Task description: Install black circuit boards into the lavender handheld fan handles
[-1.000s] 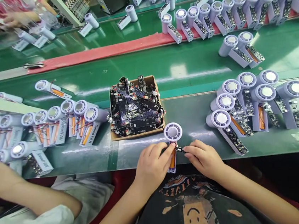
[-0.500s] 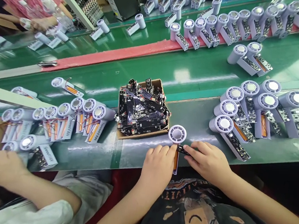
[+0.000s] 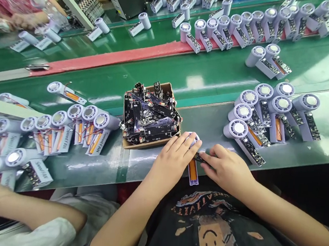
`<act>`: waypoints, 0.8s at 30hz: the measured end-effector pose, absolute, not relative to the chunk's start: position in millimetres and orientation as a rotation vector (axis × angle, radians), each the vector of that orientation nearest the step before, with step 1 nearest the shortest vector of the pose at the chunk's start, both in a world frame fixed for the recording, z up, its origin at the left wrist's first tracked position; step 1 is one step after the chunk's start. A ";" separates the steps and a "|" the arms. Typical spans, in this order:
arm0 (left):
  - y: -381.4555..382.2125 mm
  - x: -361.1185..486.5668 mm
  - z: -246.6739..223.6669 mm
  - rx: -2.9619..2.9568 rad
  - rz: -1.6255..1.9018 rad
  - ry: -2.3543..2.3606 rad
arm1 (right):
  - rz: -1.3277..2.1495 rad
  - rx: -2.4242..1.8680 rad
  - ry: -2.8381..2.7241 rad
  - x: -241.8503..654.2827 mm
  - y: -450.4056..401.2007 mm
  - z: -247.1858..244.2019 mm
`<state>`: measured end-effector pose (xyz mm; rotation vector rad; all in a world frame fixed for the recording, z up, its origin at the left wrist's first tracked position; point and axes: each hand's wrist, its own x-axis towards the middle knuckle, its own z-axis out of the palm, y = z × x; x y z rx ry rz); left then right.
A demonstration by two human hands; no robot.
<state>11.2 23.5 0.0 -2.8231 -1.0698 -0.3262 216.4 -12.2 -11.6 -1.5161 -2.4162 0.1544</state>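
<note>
A light purple handheld fan [image 3: 193, 174] lies at the table's front edge, its handle open over an orange battery and pointing toward me. My left hand [image 3: 175, 155] rests over the fan's round head, covering most of it, its fingers wrapped on it. In my right hand [image 3: 226, 164], a small black circuit board [image 3: 198, 157] is pinched between thumb and fingers beside the top of the handle. A cardboard box [image 3: 143, 146] full of black circuit boards stands just left of the fan.
Several fans with boards [image 3: 250, 149] stand at the right, and several with exposed batteries [image 3: 99, 141] at the left. Beyond a green conveyor [image 3: 158, 67] are more fans. A co-worker's arm [image 3: 26, 202] is at lower left, another person at upper left.
My left hand has moved from the handle up over the fan's head, uncovering the battery. My right hand still holds the board. The whole view has shifted slightly.
</note>
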 end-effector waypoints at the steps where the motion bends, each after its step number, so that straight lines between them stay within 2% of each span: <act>1: 25.3 13.2 0.7 -2.807 -0.290 -1.089 | 0.182 -1.531 -2.412 216.8 -13.7 -10.7; 7: 28.2 22.2 -1.5 -2.738 -0.356 -1.245 | 0.230 -1.560 -2.380 224.6 -24.7 -8.4; 16: 31.4 25.4 -13.9 -3.062 -0.518 -1.284 | 0.153 -1.455 -2.485 229.7 -15.5 -8.7; 24: 35.7 25.7 -10.9 -3.172 -0.478 -1.385 | 0.223 -1.355 -2.597 236.2 -4.0 -11.6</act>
